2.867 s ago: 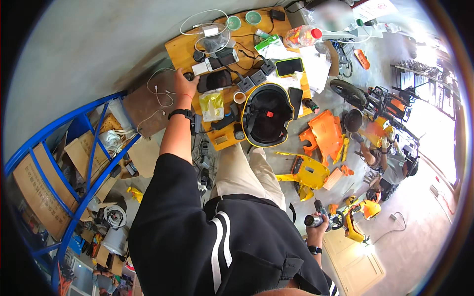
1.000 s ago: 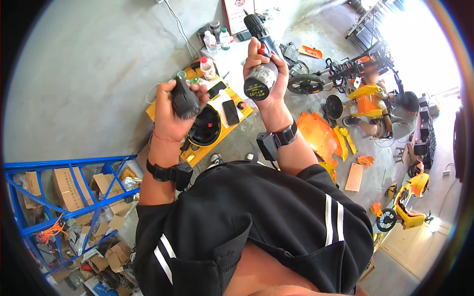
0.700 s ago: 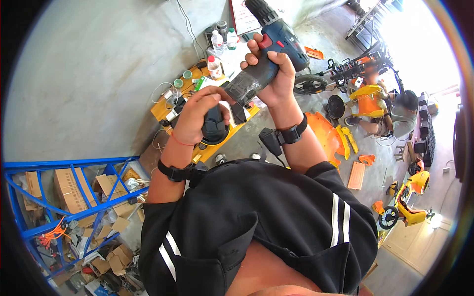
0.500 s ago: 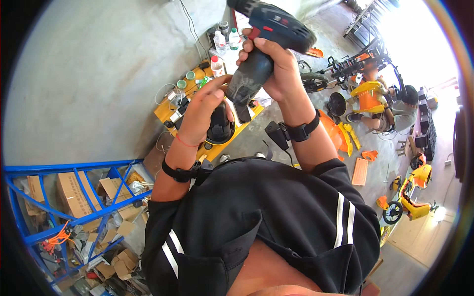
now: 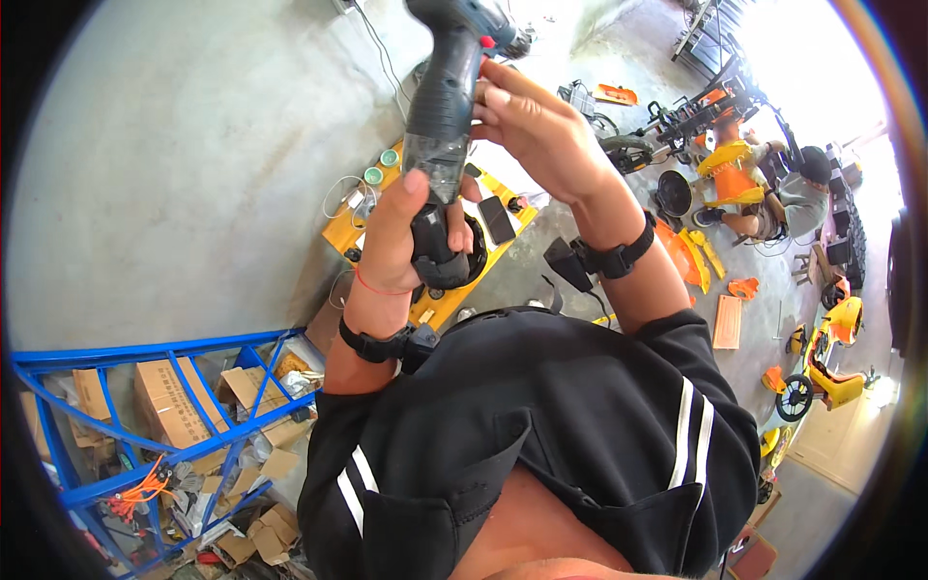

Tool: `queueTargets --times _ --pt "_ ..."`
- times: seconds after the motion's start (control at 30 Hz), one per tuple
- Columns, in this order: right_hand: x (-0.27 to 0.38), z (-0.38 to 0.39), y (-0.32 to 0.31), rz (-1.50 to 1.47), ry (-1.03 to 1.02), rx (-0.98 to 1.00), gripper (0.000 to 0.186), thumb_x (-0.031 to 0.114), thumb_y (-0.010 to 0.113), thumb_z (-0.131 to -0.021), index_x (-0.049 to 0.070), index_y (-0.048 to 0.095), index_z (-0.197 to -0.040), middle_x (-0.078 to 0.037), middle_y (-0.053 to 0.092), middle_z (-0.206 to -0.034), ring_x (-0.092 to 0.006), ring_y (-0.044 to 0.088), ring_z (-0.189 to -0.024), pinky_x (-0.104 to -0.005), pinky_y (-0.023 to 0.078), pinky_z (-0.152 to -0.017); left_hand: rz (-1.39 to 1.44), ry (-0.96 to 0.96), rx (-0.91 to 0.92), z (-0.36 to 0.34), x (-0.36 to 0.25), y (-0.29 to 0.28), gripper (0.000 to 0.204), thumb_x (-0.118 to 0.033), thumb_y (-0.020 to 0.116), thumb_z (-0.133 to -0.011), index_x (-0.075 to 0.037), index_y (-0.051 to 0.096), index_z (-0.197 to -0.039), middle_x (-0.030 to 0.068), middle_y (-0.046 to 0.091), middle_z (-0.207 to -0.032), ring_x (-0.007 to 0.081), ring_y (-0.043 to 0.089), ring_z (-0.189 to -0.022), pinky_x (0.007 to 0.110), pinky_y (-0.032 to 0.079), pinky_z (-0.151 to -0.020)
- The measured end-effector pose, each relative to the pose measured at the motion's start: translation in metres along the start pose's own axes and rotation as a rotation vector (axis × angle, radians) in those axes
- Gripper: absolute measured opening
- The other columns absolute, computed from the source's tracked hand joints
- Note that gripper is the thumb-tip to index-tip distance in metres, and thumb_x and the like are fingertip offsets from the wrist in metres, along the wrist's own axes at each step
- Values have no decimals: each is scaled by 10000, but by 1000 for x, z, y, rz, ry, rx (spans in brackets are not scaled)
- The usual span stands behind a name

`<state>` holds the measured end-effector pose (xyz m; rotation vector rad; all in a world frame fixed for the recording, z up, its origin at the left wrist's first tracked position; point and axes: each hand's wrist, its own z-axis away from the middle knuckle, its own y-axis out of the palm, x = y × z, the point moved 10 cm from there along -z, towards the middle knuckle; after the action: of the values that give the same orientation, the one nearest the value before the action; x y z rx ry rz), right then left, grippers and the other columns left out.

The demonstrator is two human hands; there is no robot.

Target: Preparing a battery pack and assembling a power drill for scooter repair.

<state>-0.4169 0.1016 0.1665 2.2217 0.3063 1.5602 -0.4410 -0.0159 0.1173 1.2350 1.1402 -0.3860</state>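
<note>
A dark cordless drill (image 5: 447,108) is raised in front of me, its handle pointing down and its red trigger facing right. Its head is partly cut off by the top edge. My left hand (image 5: 391,227) is closed around the drill's lower end, the thumb lying on the scuffed handle base. Within those fingers is a black block, perhaps the battery pack (image 5: 434,253); whether it is joined to the handle I cannot tell. Beside the handle, my right hand (image 5: 541,130) has its fingers stretched out, their tips at or near the handle's right side.
Below my hands stands a yellow table (image 5: 343,232) with a phone (image 5: 497,220), cables and green rolls. A blue rack (image 5: 193,449) of cardboard boxes fills the lower left. To the right, a person (image 5: 797,203) crouches among orange and yellow vehicle parts, near a small yellow bike (image 5: 826,362).
The drill has turned, its trigger side now facing right, and shifted left. My right hand has loosened from the handle, its fingers straightening. My left hand now grips the lower end.
</note>
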Motion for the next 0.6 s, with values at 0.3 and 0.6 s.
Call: queueTargets --times 0.3,0.6 --pt "-19 8 8 -47 -87 61 649 86 533 -978 -36 208 -1527 -141 526 -1365 -192 528 -1186 -351 389 -981 175 -5 158 5 11 0 701 -528 544 -961 23 394 -1366 87 552 -926 99 553 -573 295 546 -588" --pt "-25 0 8 -164 9 -50 430 280 521 -1020 19 452 -1355 -137 612 -1215 -188 596 -1059 -288 469 -763 403 -37 278 8 16 15 774 -551 501 -973 28 316 -1452 70 540 -918 83 521 -530 288 529 -568"
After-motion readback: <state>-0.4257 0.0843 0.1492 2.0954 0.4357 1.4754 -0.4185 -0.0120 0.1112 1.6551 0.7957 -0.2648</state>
